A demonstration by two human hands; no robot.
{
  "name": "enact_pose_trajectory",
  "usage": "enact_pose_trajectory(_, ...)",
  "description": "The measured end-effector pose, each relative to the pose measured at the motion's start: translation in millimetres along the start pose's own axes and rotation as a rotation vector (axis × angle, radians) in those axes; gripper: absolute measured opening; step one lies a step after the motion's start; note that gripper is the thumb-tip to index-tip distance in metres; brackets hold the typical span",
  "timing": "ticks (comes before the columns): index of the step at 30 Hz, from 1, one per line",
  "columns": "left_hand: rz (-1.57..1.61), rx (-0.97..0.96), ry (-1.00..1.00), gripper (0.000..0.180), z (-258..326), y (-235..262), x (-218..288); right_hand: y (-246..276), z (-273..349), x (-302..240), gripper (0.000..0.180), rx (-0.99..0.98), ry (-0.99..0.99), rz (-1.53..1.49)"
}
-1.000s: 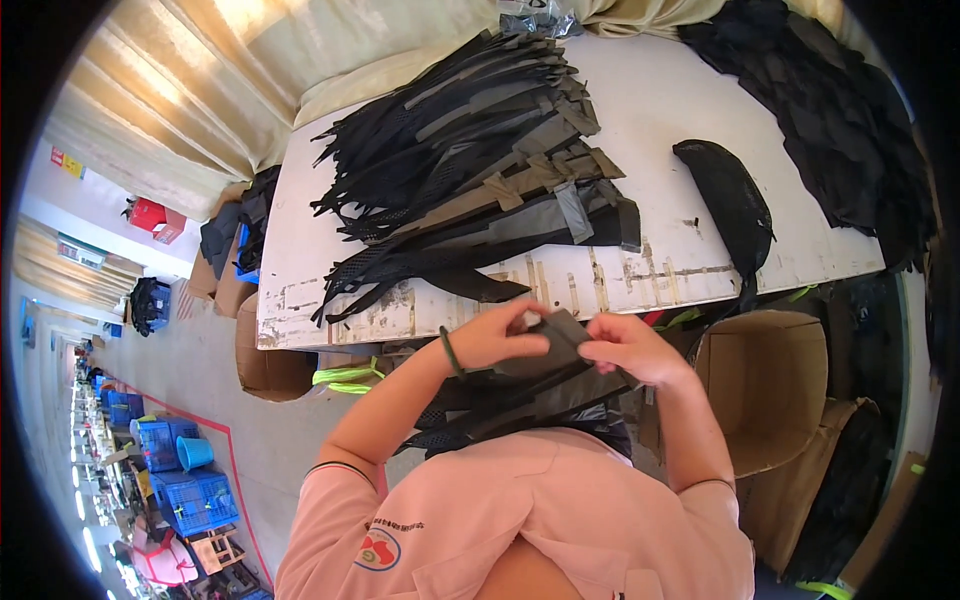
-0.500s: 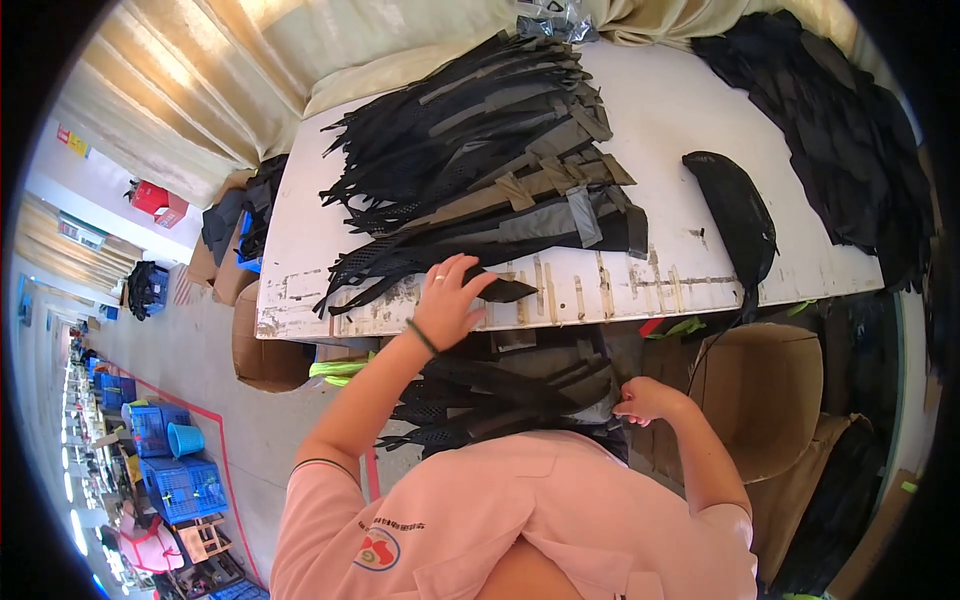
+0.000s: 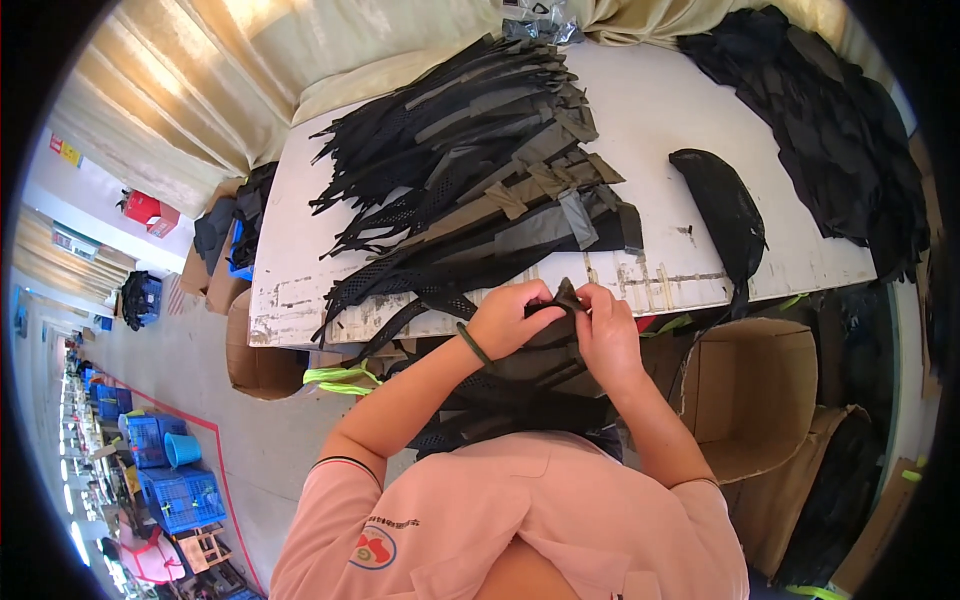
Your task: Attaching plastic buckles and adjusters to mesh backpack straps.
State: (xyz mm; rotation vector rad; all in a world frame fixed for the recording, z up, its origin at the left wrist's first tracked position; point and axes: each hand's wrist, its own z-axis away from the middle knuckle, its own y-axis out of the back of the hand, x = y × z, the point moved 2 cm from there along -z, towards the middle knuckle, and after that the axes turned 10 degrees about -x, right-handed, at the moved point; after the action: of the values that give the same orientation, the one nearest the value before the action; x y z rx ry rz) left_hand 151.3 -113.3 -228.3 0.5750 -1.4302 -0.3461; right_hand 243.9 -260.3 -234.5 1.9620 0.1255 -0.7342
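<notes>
Watching the head feed from my end: the dark strip (image 3: pixel 567 293) is up between both hands, at the front edge of the white table (image 3: pixel 640 100). Containers first. Right of the hands, below the tabletop, a large cardboard box (image 3: pixel 755 385) has its mouth turned up to the camera; I see brown inner walls. Under the table's left corner, a second cardboard box (image 3: pixel 262 355); its inside is too shadowed for me to read. Neon-yellow straps (image 3: pixel 340 379) lie just beside it. Out on the floor at left, a blue bin (image 3: pixel 153 304) is heaped with black pieces; nearer, a slatted blue crate (image 3: pixel 190 502) sits near a light-blue bucket (image 3: pixel 183 450), contents too small to tell. Strip orientation: the short folded end points away from the wearer, toward the table's far side. A black mesh tail (image 3: pixel 405 314) runs left and slightly back toward the wearer, over the table edge; the left hand hides whether it joins that end. Left hand (image 3: pixel 515 316): thumb and fingers pinched on the strip. Right hand (image 3: pixel 608 335): likewise, fingertips gripping its other side, just beside the left.
</notes>
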Motion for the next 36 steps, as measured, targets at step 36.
enact_pose_trajectory(36, 0.483, -0.007, -0.146, 0.022, 23, 14, -17, -22, 16, 2, 0.011, -0.597, -0.323, -1.935)
